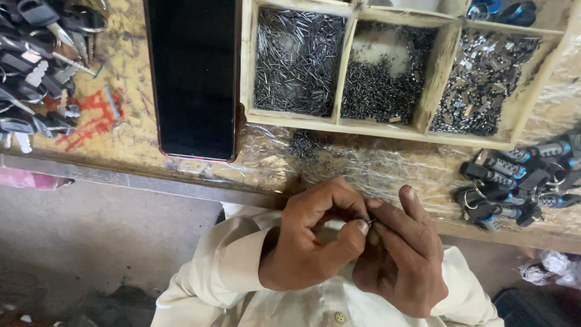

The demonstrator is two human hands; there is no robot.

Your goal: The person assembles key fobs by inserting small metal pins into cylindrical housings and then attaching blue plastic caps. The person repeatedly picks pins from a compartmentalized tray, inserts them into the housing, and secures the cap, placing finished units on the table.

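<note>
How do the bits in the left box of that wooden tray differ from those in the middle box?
The left compartment holds long, thin, shiny pins piled nearly full; the middle compartment holds shorter, darker bits, with bare floor showing at the back. Both are small metal parts in the same wooden tray.

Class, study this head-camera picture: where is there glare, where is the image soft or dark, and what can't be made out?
Head view: glare on the plastic sheet under the wooden tray; the dark phone screen shows no detail; the keys at the left edge are slightly soft; the tiny part pinched between left hand and right hand is too small to identify.
</note>
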